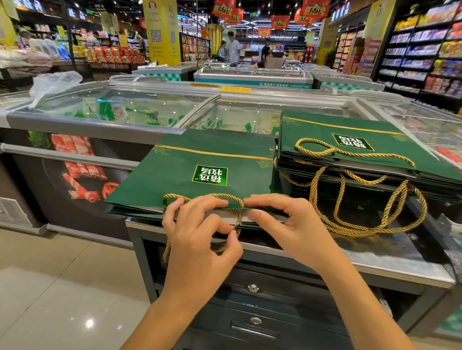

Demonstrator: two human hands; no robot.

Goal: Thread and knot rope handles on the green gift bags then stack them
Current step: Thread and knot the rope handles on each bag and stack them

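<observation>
left hand: thumb and forefinger pinch twisted gold rope below the bag's rim | right hand: thumb and fingers clamp that rim | green gift bag: flat, glossy paper, on steel counter | stack: just right, corded loops dangling

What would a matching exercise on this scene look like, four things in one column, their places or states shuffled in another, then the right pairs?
Things
1. left hand
2. right hand
3. stack of green bags
4. clear plastic bag

Places or states
A. lies on a freezer lid, far left
B. holds the near edge of the single green bag
C. pinches the gold rope
D. sits right of that bag, gold handles hanging off

Pairs: 1-C, 2-B, 3-D, 4-A
</observation>
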